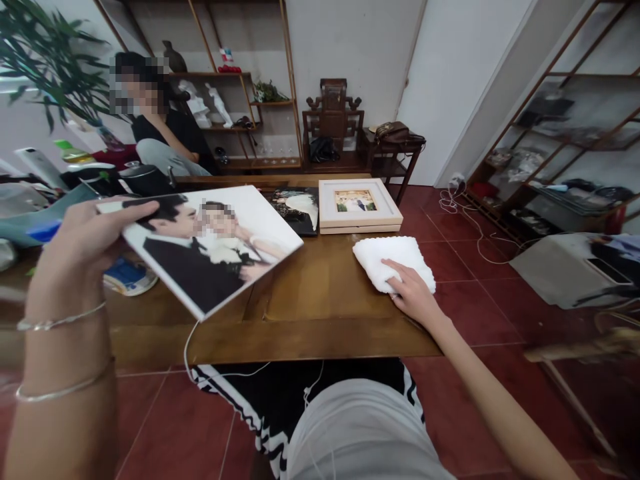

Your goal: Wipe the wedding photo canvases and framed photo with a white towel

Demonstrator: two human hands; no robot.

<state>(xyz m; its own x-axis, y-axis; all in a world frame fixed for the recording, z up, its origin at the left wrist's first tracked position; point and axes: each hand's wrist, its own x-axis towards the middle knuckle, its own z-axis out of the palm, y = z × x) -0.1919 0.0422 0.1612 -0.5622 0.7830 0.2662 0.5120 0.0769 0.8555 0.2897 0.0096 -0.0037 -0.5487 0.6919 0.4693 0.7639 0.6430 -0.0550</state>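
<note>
My left hand is closed around the left edge of a large frameless photo print, holding it tilted above the wooden table. The print shows a couple in wedding clothes. My right hand rests on a folded white cloth at the table's right edge, fingers curled over its near side. Two bracelets circle my left wrist.
A white framed photo and a dark photo print lie at the table's far side. Another person sits behind the table at the left among clutter. Shelves, a carved chair and red floor tiles surround it.
</note>
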